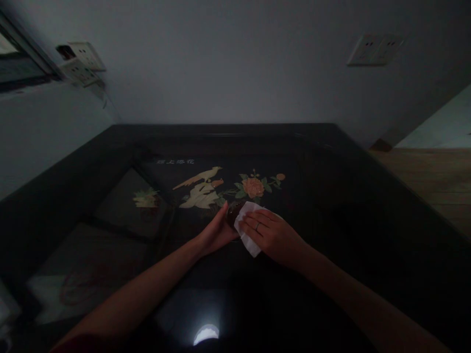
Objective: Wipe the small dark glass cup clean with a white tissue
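Note:
My left hand [217, 231] is wrapped round a small dark round object [233, 214], perhaps a glass or jar, held just above a black lacquered table [331, 206]. My right hand [272, 234], with a ring on one finger, presses a white cloth or tissue [247, 235] against that object. The two hands meet at the table's middle, right below a painted bird [200, 189] and an orange flower [253, 187]. The room is dim and the object is mostly hidden by the fingers and cloth.
The glossy table fills a wall corner and reflects a lamp [206, 333] near its front edge. Wall sockets sit at the upper left [79, 63] and upper right [375, 49]. Wooden floor [430, 176] lies to the right. A smaller painted panel [147, 198] shows at the left.

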Tool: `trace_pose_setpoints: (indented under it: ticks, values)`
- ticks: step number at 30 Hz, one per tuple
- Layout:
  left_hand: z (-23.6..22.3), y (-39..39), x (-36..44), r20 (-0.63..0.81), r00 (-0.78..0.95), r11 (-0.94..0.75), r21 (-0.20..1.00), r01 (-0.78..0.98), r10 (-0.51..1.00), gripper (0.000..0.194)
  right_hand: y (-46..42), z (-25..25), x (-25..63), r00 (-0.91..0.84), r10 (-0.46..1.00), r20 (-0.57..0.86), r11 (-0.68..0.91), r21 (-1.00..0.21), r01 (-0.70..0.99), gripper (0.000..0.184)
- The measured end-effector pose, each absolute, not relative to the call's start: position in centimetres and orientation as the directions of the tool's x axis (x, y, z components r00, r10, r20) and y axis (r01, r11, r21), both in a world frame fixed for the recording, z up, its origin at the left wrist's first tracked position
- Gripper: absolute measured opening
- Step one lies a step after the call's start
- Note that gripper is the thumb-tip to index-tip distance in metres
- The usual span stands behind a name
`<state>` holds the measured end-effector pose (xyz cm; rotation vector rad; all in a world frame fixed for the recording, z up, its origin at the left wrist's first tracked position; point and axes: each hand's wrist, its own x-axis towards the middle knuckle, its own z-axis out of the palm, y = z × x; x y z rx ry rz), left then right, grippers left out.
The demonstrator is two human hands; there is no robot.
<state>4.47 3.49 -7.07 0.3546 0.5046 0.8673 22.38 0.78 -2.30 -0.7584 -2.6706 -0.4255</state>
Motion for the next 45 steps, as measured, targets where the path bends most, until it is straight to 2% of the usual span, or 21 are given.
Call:
trace_pose_setpoints:
  ticks: [6,16,22,27,37,41,45]
  values:
    - [-7.3,3.0,4.8,-0.209,0.576,0.575,0.577,-0.58,0.79,0.024,1.4,-3.0,22.9,-0.778,0.527,0.343,0.79,0.141,0.597,0.026]
    - [-6.8,2.9,4.8,-0.17,0.539,0.516,0.618,-0.593,0.825,0.038,1.2,-1.6,23.3,-0.795,0.538,0.281,0.815,0.068,0.576,0.034]
    - [-7.1,3.0,4.9,-0.195,0.511,0.514,0.6,-0.613,0.837,0.041,0.6,-1.3,22.6,-0.8,0.508,0.319,0.811,0.134,0.569,0.025]
    - [-7.4,3.0,4.8,-0.235,0.507,0.535,0.594,-0.6,0.829,0.044,0.1,-2.2,22.0,-0.792,0.495,0.358,0.791,0.19,0.581,0.025]
    - [-6.9,3.0,4.9,-0.242,0.5,0.526,0.633,-0.568,0.831,0.043,-1.2,-3.2,20.8,-0.741,0.582,0.335,0.769,0.07,0.636,0.037]
    - [-7.1,3.0,5.3,-0.195,0.453,0.457,0.662,-0.594,0.87,0.04,-1.1,-3.2,20.8,-0.741,0.589,0.322,0.763,0.079,0.641,0.037]
    - [-7.2,3.1,5.5,-0.213,0.464,0.476,0.662,-0.579,0.86,0.036,-0.9,-3.5,20.9,-0.74,0.594,0.316,0.742,0.142,0.655,0.033]
